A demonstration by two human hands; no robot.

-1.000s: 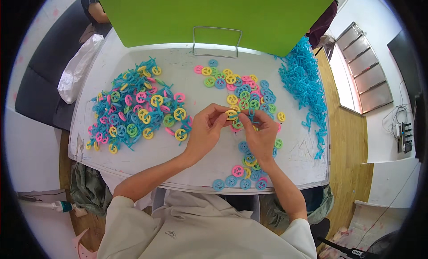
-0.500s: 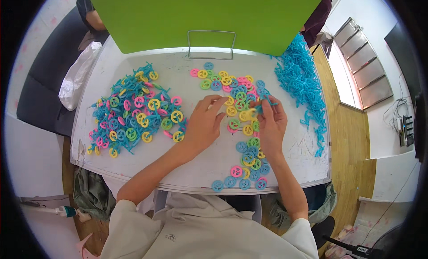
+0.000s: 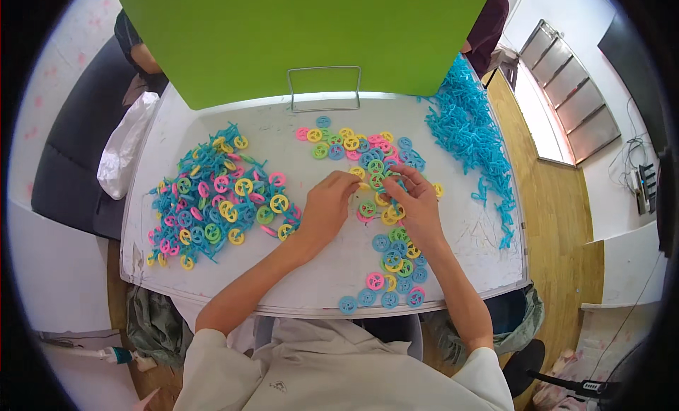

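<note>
My right fingers grip a blue piece — long axis, direction hidden; left fingers bent at yellow wheel — can't tell grip.

Green panel, white bag, dark sofa

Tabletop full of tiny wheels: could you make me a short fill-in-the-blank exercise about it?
The colour of the tall board is ____.
Loose wheels come in blue, green, yellow and ____.
The mixed-coloured pile lies to the ____ of these wheels.
The hand nearer the all-blue heap is the ____ one.

Missing words: green; pink; left; right.
</note>
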